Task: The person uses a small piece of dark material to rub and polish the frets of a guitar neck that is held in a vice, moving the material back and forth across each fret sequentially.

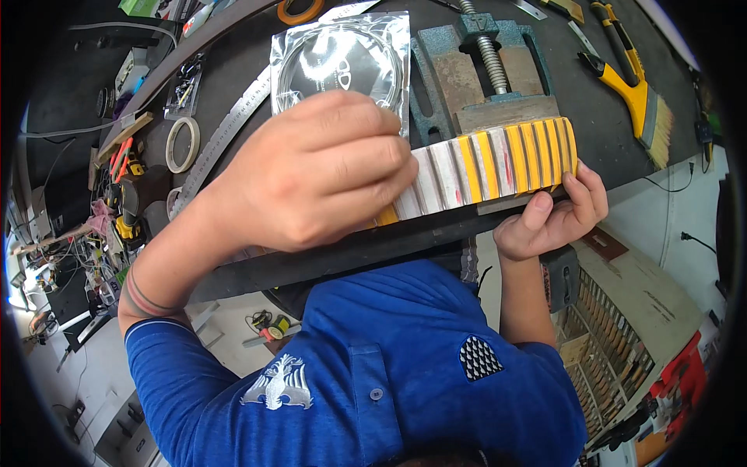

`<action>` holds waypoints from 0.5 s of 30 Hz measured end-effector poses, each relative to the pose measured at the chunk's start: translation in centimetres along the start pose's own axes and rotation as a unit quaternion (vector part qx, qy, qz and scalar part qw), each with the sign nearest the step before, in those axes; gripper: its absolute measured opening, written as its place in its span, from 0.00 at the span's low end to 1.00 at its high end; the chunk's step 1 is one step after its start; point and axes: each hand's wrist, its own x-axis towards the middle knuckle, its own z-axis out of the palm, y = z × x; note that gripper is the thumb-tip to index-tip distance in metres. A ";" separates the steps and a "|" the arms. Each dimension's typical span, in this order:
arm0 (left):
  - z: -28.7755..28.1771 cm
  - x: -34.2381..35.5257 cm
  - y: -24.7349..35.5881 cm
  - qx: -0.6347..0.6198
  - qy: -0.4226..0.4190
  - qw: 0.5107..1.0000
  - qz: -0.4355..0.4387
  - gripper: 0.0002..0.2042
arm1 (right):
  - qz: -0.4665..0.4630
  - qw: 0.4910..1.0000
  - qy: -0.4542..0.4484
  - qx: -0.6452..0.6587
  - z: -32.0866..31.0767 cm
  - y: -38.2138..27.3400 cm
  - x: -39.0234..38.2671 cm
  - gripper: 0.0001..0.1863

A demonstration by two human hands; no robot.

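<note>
A guitar neck [443, 176] runs across in front of me. Strips of yellow and white tape cover its fretboard, with dark fret lines showing between them. My left hand [331, 167] is closed over the left part of the neck, fingers curled; whatever it may hold is hidden, as is the neck beneath. At the right end my right hand [562, 214] grips the neck from below, with thumb and fingertips along its near edge. Just behind the neck stands a blue-green bench vise [486, 78] with a threaded screw.
A shiny packet of coiled strings [338, 58] and a long metal ruler [233, 121] lie beyond my left hand. A beige tape roll [183, 145] is farther left. A yellow-handled brush [640, 105] lies right of the vise. An orange tape roll [300, 9] sits at the back.
</note>
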 end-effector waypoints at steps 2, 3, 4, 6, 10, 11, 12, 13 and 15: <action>0.1 0.1 0.3 0.002 0.001 1.000 -0.006 0.21 | -0.002 1.000 -0.006 -0.004 0.1 0.1 -0.1 0.19; 0.2 0.0 0.5 0.002 -0.002 1.000 -0.009 0.21 | 0.004 1.000 0.005 0.011 0.2 0.2 -0.2 0.19; 0.4 -0.2 0.8 -0.001 -0.009 1.000 -0.002 0.20 | 0.010 0.999 0.015 0.026 0.4 0.3 -0.3 0.19; 0.9 -0.3 1.3 0.006 -0.002 1.000 0.029 0.19 | 0.012 0.999 0.015 0.028 0.4 0.1 -0.3 0.19; 0.5 0.0 0.4 0.011 0.003 1.000 0.008 0.18 | 0.011 1.000 0.014 0.017 0.2 0.0 -0.2 0.19; 0.9 -0.2 0.8 0.007 0.004 1.000 0.019 0.18 | 0.010 1.000 0.014 0.018 0.3 0.1 -0.2 0.19; 1.5 -0.3 1.6 0.000 0.009 0.999 0.039 0.19 | 0.010 1.000 0.013 0.018 0.3 0.1 -0.2 0.19; 1.7 -0.5 1.9 0.003 0.014 0.999 0.043 0.20 | 0.010 1.000 0.012 0.019 0.4 0.1 -0.2 0.19; 1.4 -0.4 1.4 0.004 0.011 0.999 0.030 0.18 | 0.008 1.000 0.014 0.011 0.3 0.1 -0.2 0.19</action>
